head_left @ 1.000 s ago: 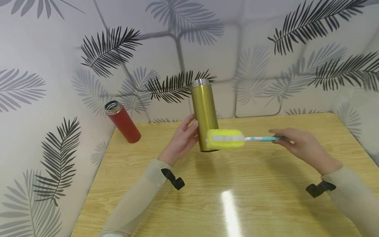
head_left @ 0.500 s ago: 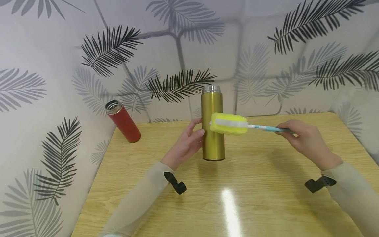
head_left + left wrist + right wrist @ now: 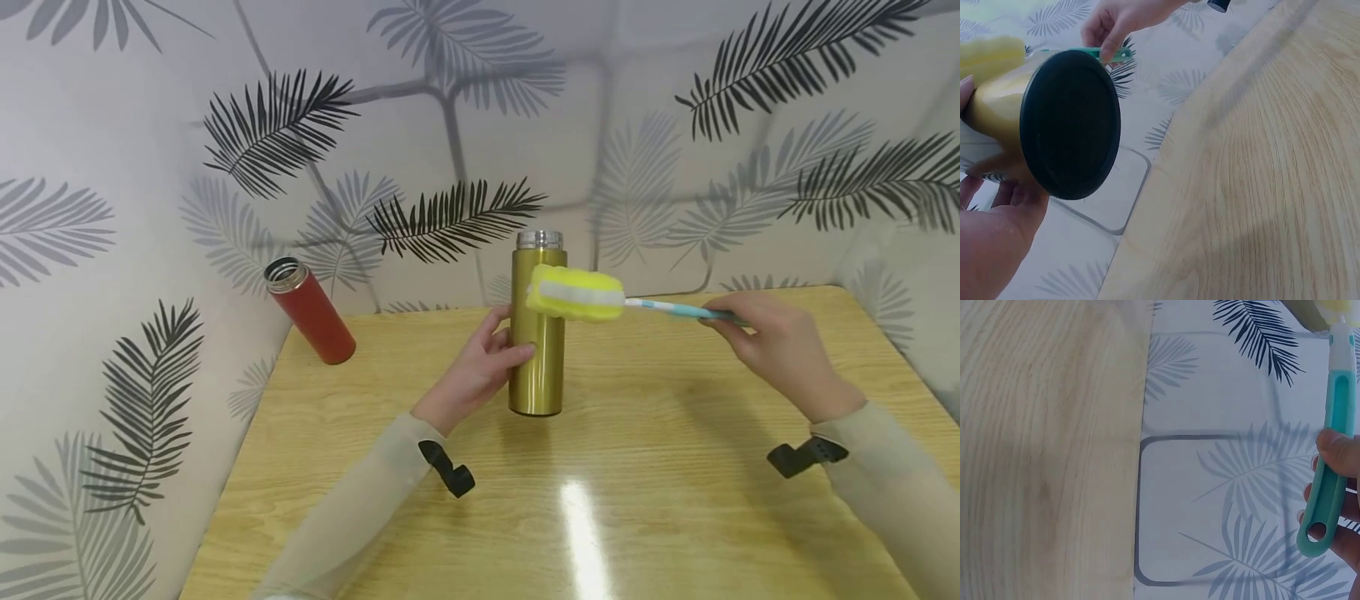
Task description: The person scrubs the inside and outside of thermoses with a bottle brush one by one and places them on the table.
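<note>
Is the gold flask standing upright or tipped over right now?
Upright. The gold flask stands with its base on the table and its steel mouth on top, the left hand gripping its side.

Staged recording booth, not lived-in room: light wood-grain tabletop [image 3: 637,500] enclosed on three sides by leaf-print backdrop sheeting [image 3: 150,167]. Black camera mounts [image 3: 448,469] strapped at both wrists.

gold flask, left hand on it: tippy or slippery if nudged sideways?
Probably tippy: the gold flask is tall and narrow, on a small round black base. Likely slippery too; its glossy metal wall shows reflections, and the left hand wraps it only partway. It looks rigid, so the sponge brush pushing near its top could lever it over.
</note>
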The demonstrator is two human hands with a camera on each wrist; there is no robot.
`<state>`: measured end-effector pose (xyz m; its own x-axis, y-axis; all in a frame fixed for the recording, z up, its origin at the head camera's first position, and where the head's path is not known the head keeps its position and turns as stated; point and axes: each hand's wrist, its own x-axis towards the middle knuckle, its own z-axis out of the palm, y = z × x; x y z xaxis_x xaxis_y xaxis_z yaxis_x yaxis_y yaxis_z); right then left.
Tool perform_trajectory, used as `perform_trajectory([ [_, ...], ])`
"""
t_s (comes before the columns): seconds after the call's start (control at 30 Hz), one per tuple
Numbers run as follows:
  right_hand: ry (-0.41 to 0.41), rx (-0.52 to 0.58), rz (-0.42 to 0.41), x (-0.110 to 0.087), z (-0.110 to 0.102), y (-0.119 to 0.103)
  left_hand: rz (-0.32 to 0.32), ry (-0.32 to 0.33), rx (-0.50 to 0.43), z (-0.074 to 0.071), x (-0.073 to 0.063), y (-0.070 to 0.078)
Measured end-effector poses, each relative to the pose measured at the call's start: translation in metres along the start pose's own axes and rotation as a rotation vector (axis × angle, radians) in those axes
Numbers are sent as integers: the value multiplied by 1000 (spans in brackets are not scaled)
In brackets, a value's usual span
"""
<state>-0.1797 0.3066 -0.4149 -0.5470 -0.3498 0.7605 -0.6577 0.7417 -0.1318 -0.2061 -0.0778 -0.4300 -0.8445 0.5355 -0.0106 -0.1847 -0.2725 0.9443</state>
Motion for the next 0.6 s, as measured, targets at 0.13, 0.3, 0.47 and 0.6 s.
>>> perform_trajectory([
  [0.13,50,0,9,2,2,3,-9,1,17,-2,0,-1],
  [0.3,53,3,6,4,4,2,-13,-20,15,-5,0,-2],
  [0.47,-9,8,-34,1,5,-2,11,-13,-44,-6,0,0],
  [0.6,-37,18,-56,-4,6,-3,36,-7,-72,-8,-1,3],
])
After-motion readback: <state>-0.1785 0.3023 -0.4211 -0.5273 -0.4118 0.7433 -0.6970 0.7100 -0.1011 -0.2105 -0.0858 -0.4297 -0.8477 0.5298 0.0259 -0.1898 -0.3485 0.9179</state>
